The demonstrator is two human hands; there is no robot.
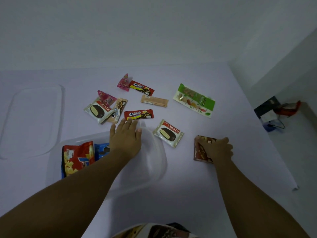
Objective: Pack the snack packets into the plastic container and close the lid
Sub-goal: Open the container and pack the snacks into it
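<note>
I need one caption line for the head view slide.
Left hand reaches over the container; right hand grips a brown packet.

My clear plastic container (154, 162) sits open, two snack packets (78, 157) inside; others (139, 114) lie scattered beyond, lid (32, 121) left.

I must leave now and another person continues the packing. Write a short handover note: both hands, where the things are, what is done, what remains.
Left hand: open, reaching over the plastic container toward the nearer red Cream-O packet, fingertips at its edge, not gripping.
Right hand: closing on the brown packet, which lies on the table.
Done: the red snack bag and a blue packet are in the container.
Left: two Choco Pies, the second Cream-O, two pink packets, beige bar, green nut pack, light Cream-O. Then fit the lid, lying left of the container.
</note>
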